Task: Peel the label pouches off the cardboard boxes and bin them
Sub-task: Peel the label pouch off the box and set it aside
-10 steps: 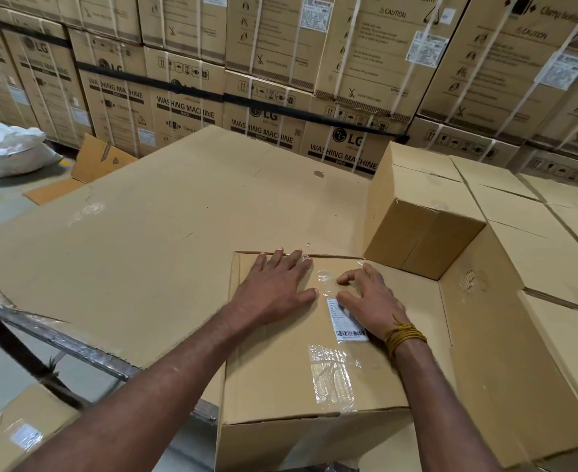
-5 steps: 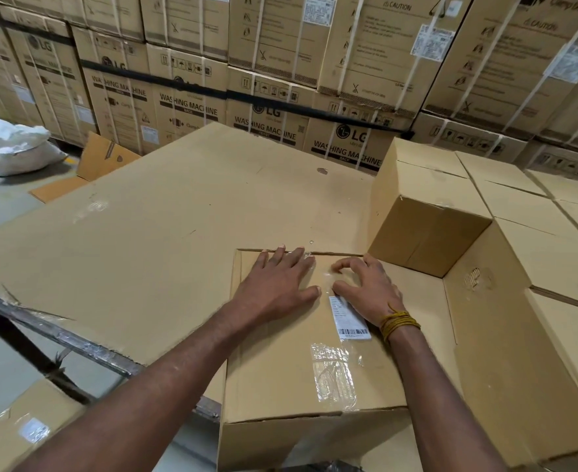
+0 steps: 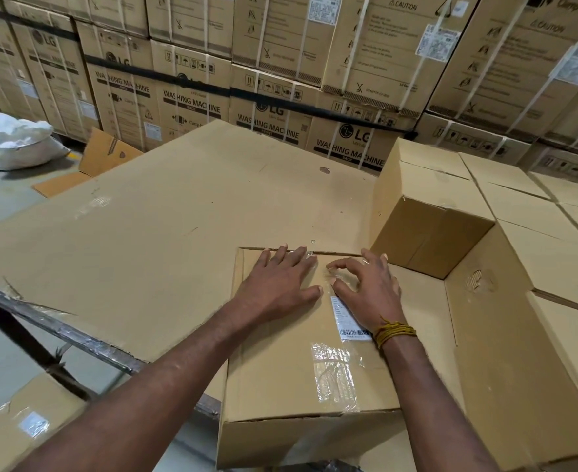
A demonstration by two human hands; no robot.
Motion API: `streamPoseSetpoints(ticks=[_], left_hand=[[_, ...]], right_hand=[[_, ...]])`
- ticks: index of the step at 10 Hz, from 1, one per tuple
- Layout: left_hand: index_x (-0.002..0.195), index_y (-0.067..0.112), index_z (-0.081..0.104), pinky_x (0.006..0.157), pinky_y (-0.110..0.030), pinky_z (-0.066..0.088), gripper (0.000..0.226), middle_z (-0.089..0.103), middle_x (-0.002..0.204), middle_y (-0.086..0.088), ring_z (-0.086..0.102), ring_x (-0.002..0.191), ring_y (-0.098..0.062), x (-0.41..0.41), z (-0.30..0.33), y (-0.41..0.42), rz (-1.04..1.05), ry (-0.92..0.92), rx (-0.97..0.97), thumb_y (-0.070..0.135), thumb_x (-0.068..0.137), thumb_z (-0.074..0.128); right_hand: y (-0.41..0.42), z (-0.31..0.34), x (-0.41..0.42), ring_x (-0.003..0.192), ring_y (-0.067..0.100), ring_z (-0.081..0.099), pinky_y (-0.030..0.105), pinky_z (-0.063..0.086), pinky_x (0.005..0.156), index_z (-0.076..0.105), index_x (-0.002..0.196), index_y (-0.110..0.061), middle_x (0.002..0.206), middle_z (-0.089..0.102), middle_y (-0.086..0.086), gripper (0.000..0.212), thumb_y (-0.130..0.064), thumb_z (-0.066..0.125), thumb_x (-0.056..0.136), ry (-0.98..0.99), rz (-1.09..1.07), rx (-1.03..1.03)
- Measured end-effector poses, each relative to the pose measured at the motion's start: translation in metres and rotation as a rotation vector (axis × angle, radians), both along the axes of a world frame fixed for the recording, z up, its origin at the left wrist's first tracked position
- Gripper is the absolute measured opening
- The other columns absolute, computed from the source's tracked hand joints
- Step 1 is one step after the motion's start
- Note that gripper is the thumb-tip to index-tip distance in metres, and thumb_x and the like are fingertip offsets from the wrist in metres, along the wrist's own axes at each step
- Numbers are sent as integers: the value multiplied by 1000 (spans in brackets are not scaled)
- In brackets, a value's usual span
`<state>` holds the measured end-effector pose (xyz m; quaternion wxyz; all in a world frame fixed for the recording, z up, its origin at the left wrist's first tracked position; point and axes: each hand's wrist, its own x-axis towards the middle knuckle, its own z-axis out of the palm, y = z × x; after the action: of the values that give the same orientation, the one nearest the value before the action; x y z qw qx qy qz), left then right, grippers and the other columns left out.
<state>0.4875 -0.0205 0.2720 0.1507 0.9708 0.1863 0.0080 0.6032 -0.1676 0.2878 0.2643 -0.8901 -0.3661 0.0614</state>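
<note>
While the left hand (image 3: 282, 284) lies flat with its fingers straight on top of a cardboard box (image 3: 280, 379), the right hand (image 3: 369, 291) sits just beside it on the same box top. The right hand has its fingers bent, and the tips of the pointer finger and thumb touch the far end of a clear label pouch (image 3: 337, 338) stuck along the middle of the box. I cannot tell if they have hold of the plastic edge. The pouch runs from between the two hands back toward the person, and a white label with a barcode (image 3: 348, 323) shows under the right wrist, which wears a yellow thread band (image 3: 394, 332). The box rests on a big flat cardboard sheet (image 3: 165, 226). More plain boxes (image 3: 430, 212) sit to the right, and tall washing machine cartons (image 3: 267, 97) stand behind. A white sack (image 3: 18, 141) lies on the floor at far left.
</note>
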Motion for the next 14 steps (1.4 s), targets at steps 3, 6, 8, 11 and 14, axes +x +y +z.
streamPoseSetpoints(ticks=[3, 6, 8, 11, 14], left_hand=[[159, 31, 13, 124, -46, -3, 69, 1, 168, 6, -4, 155, -21, 0, 1, -1, 1, -4, -6, 59, 99, 35], [159, 30, 13, 124, -45, -2, 69, 1, 168, 5, -3, 155, -21, -1, 2, -1, 0, -3, 1, 59, 100, 35], [159, 30, 12, 124, -45, -2, 70, 1, 168, 5, -3, 155, -21, -1, 2, -2, 3, 0, 4, 59, 100, 34], [159, 30, 13, 124, -45, -2, 70, 2, 168, 5, -3, 155, -22, -1, 2, -2, 5, -4, 8, 58, 100, 35], [159, 30, 15, 124, -46, -1, 69, 3, 168, 6, -2, 155, -21, -1, 0, -2, 7, -13, 0, 59, 99, 35]], right_hand=[[1, -3, 2, 153, 23, 3, 48, 9, 121, 56, 125, -48, 162, 24, 2, 35, -30, 55, 94, -2, 66, -23], [0, -9, 9, 135, 13, 40, 36, 35, 107, 67, 113, -37, 144, 43, -1, 22, -32, 60, 92, 16, -26, 82], [-2, -11, 9, 109, 4, 46, 25, 35, 91, 69, 102, -31, 131, 48, -5, 12, -28, 62, 93, 11, -38, 144], [-1, -14, 14, 111, 2, 47, 23, 37, 88, 75, 96, -25, 125, 58, 0, 11, -23, 67, 89, 6, -48, 218], [-3, -15, 12, 99, 10, 57, 21, 39, 80, 72, 93, -21, 106, 64, -4, 7, -19, 65, 93, -44, -24, 278]])
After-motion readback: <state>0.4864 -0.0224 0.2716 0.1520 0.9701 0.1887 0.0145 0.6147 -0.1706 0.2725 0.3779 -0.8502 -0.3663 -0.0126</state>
